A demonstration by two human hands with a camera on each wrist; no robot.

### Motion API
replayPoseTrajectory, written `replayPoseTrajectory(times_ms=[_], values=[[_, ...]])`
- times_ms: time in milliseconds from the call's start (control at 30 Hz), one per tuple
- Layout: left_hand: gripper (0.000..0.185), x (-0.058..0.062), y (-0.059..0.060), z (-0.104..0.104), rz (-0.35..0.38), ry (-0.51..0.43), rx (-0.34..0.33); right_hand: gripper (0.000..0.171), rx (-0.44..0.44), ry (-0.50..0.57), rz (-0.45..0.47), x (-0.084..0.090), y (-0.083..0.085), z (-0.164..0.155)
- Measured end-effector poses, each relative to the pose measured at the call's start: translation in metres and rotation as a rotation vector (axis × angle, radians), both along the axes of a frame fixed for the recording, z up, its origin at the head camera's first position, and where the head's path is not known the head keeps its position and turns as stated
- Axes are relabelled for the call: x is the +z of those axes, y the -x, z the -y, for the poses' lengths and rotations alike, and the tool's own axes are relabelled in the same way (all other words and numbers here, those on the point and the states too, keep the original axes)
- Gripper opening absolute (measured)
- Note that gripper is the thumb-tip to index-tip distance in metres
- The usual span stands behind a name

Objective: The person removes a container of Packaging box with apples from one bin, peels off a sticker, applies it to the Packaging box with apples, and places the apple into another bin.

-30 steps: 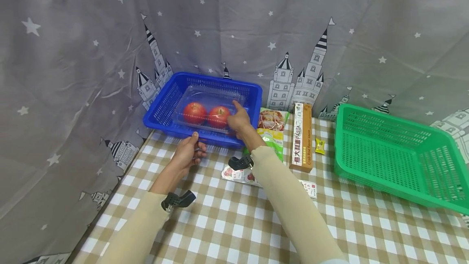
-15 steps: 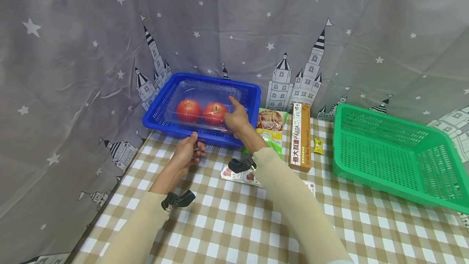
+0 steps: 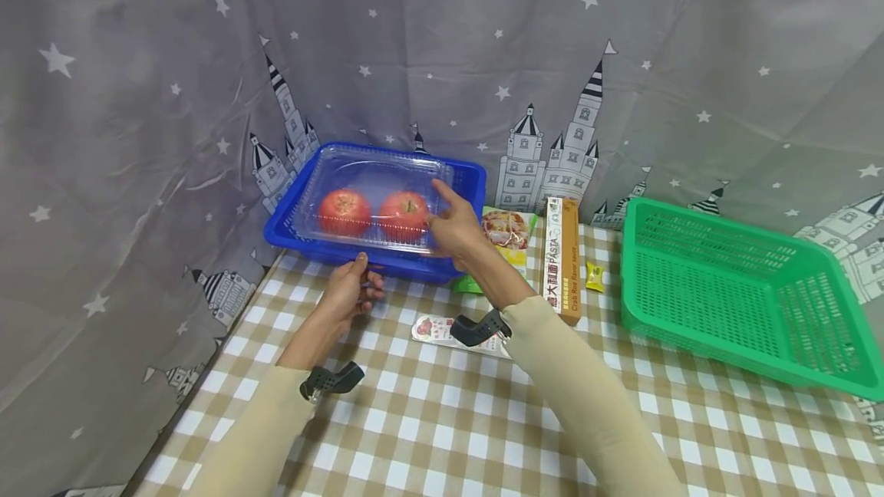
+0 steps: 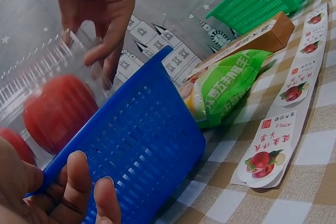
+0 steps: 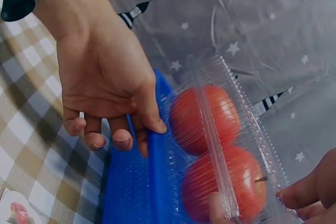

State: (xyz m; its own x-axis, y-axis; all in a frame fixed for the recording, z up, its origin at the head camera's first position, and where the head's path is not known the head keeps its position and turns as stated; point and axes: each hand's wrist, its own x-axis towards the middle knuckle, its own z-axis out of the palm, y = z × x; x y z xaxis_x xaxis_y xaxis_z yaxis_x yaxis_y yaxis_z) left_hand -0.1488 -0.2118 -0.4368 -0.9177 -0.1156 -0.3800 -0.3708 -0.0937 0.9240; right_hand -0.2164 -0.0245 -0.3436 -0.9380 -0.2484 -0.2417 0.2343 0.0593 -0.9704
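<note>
The box (image 3: 562,259) reads "PASTA" and, smaller, "Crab Roe Flavor sauce". The label strip (image 4: 294,93) on the table reads "APPLE" beside unreadable characters.

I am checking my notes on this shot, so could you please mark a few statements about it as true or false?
1. The clear box holds two red apples. True.
2. The left hand grips the green basket. False: it grips the blue basket by its near rim.
3. The right hand holds the clear box at its right end. True.
4. The green basket is full of packets. False: nothing shows inside it.
5. The pasta box lies between the two baskets. True.
</note>
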Motion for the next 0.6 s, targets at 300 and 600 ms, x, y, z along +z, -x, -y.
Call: replayPoseTrajectory(times_ms=[300, 600], values=[[0.044, -0.002, 0.002, -0.001, -0.004, -0.003, -0.015, 0.070, -0.031, 0.086, 0.045, 0.008, -0.015, -0.024], [0.041, -0.002, 0.001, 0.002, -0.007, 0.028, -0.034, 0.074, -0.021, 0.119, 0.004, 0.015, -0.034, -0.049]])
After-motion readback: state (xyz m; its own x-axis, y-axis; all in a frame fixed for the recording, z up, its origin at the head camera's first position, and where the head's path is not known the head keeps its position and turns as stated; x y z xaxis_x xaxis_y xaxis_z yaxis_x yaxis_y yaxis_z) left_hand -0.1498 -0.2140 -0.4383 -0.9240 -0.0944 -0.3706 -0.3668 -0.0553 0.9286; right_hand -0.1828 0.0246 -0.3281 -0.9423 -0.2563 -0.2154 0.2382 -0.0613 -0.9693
